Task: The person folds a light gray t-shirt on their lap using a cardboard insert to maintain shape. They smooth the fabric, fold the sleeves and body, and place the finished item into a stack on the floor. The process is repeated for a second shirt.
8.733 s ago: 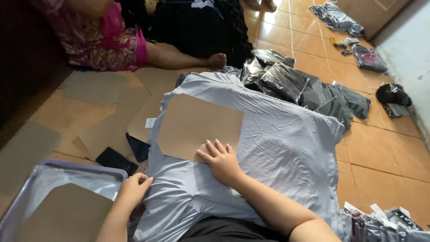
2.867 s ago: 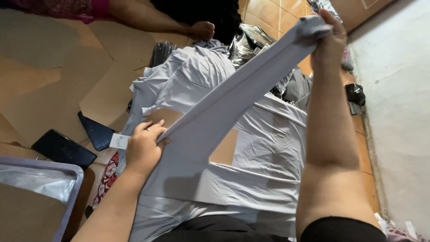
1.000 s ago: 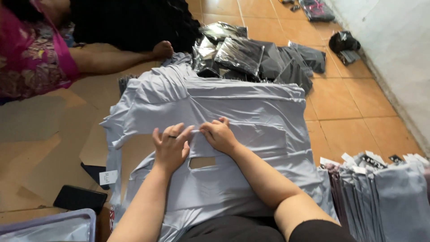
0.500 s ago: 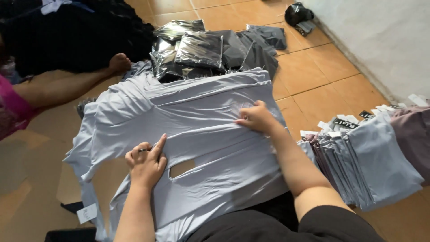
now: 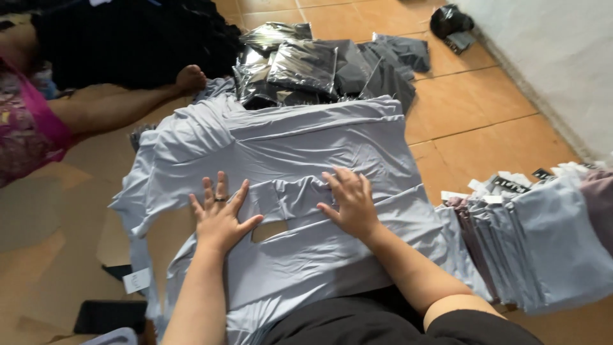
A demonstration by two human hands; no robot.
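A light grey-blue shirt [image 5: 287, 147] lies spread on the tiled floor in front of me, partly folded over a brown cardboard sheet [image 5: 271, 230] that shows through a small gap. My left hand [image 5: 220, 214] rests flat on the cloth left of the gap, fingers spread, a ring on one finger. My right hand [image 5: 348, 201] presses flat on the folded part to the right of the gap. Neither hand grips anything.
A stack of folded grey and mauve garments with tags [image 5: 543, 236] lies at my right. Shiny bagged dark clothes [image 5: 306, 64] are piled beyond the shirt. Another person's leg and foot [image 5: 185, 80] reach in from the left. A white wall [image 5: 562, 57] runs along the right.
My right hand has moved left, back toward the middle of the shirt, beside my left hand. The view has shifted slightly. Earlier I lifted and folded the shirt over the cardboard.
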